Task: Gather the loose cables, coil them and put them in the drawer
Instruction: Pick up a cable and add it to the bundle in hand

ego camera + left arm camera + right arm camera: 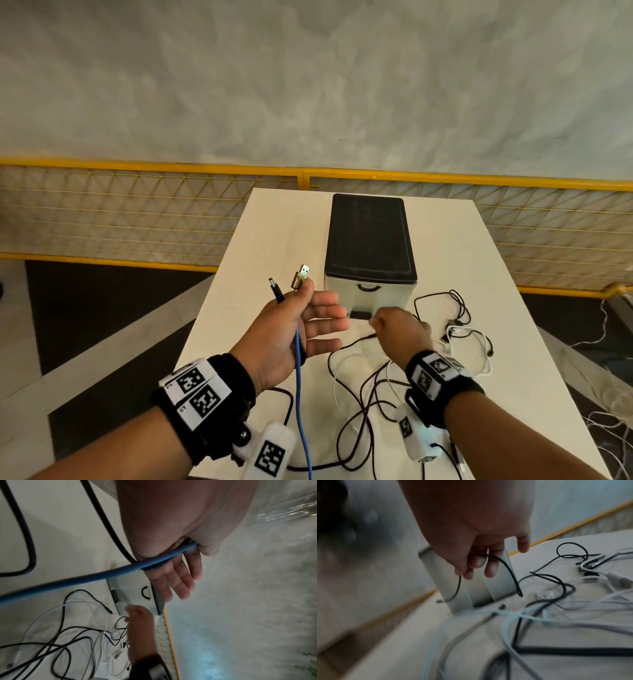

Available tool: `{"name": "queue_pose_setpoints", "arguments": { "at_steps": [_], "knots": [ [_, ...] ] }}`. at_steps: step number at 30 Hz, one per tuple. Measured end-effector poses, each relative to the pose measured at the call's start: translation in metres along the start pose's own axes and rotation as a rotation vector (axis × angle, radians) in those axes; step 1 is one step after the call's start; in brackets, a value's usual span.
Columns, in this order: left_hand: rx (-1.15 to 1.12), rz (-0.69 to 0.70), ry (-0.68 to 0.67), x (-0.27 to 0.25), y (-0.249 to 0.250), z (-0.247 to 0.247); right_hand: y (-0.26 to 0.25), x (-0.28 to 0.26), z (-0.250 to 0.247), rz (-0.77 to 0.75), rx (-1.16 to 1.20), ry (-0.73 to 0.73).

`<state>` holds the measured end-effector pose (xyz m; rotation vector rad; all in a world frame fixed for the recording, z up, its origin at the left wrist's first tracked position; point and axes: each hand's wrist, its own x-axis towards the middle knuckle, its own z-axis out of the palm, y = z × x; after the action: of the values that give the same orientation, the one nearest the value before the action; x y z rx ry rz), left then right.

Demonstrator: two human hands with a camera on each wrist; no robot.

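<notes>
Nearest us, our left hand point(291, 337) pinches the ends of a blue cable point(300, 404) and a thick black cable point(278, 409) between thumb and palm, the other fingers spread straight, plugs pointing up. Our right hand point(399, 334) is curled round a thin black cable point(508, 569), lifting it just in front of the drawer unit point(370, 253). On the table point(267, 233) the white cables point(479, 346) and more black ones lie in a loose tangle, none coiled. Both drawers look closed, though blur makes that hard to confirm. We judge the gathering barely begun; coiling and stowing remain.
</notes>
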<state>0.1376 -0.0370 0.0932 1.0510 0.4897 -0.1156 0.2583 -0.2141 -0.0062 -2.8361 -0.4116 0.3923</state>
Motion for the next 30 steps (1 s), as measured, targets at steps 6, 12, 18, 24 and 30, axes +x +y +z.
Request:
{"name": "queue_pose_setpoints", "arguments": {
  "at_steps": [6, 12, 18, 24, 30],
  "knots": [
    [-0.007, 0.010, 0.074, 0.022, -0.006, 0.007, 0.016, -0.045, -0.031, -0.239, 0.482, 0.391],
    [-0.039, 0.117, 0.042, 0.030, 0.001, 0.023, 0.011, -0.084, -0.031, -0.408, 0.584, 0.474],
    [-0.077, 0.213, -0.020, 0.027, -0.002, 0.033, 0.000, -0.096, -0.026, -0.432, 0.593, 0.399],
    [-0.062, 0.312, -0.012, 0.025, -0.005, 0.035, -0.007, -0.097, -0.025, -0.440, 0.530, 0.405],
    [-0.123, 0.330, 0.025, 0.019, 0.005, 0.032, -0.022, -0.130, -0.036, -0.059, 1.019, -0.029]
  ]
}}
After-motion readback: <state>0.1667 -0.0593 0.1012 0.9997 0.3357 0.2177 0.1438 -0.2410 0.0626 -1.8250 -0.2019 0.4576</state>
